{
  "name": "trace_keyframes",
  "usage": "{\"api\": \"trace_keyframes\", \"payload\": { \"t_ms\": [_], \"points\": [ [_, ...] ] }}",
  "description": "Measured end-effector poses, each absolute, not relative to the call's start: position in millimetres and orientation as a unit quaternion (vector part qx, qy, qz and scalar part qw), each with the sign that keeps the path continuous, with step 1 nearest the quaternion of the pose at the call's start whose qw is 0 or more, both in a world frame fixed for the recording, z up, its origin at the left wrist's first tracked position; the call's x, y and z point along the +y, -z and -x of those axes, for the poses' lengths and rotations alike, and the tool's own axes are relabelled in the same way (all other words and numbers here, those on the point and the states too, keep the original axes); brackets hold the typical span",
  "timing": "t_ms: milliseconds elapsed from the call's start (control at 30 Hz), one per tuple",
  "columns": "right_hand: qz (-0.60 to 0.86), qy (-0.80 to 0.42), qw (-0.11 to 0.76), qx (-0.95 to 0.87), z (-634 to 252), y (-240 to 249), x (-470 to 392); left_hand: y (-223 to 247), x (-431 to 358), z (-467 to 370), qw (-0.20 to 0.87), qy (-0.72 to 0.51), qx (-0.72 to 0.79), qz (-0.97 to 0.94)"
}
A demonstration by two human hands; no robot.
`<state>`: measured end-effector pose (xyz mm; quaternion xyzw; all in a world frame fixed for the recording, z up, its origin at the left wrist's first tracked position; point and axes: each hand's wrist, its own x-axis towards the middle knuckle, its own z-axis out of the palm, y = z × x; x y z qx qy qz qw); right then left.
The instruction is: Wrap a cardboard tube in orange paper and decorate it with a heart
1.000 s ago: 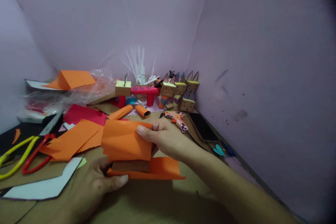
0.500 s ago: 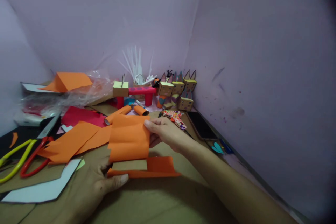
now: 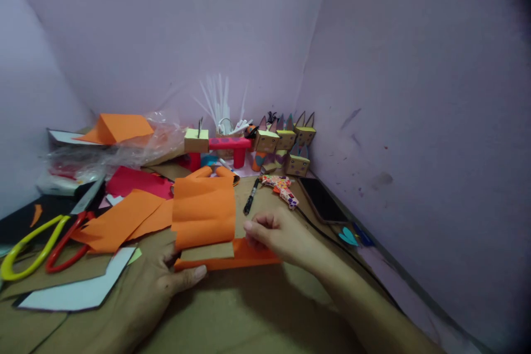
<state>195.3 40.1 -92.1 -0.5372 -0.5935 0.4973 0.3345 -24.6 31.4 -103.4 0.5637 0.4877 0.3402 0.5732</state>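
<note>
My left hand [image 3: 164,282] grips the lower left of a piece of orange paper [image 3: 204,210], thumb on top along the near edge and fingers hidden beneath. The paper has crease lines and stands curled up at the far side. A bare cardboard strip [image 3: 207,252] shows across it, with an orange flap [image 3: 240,249] along the near side. My right hand [image 3: 274,232] is closed, fingers curled, over the flap's right end; whether paper sits between its fingertips is hidden.
Scissors [image 3: 53,243] with yellow and red handles lie left beside orange paper scraps [image 3: 120,218] and a white piece [image 3: 78,287]. Behind stand cardboard animal heads [image 3: 265,141] and a red-legged figure [image 3: 228,144]. A pen [image 3: 251,196], patterned glue gun [image 3: 282,188] and phone [image 3: 323,199] lie right.
My right hand has let go of the orange paper's upper right edge and moved down to the flap's right end. My left hand keeps its grip. The view has shifted slightly.
</note>
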Motion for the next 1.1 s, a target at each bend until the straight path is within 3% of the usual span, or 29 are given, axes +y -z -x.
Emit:
{"api": "trace_keyframes", "payload": {
  "t_ms": [167,400,767,933,1100],
  "points": [
    [0.581,-0.428,0.256,-0.643,-193,103,24,106,29,26,0.607,-0.299,0.478,-0.560],
    [0.574,-0.463,0.266,-0.621,-182,115,21,116,29,25,0.568,-0.307,0.506,-0.572],
    [0.555,-0.484,0.353,-0.577,-172,116,29,109,24,21,0.590,-0.341,0.389,-0.620],
    [0.555,-0.360,0.333,-0.672,-178,96,33,121,32,28,0.569,-0.378,0.502,-0.531],
    [0.465,-0.456,0.438,-0.620,-190,92,34,121,40,28,0.570,-0.488,0.558,-0.354]
  ]
}}
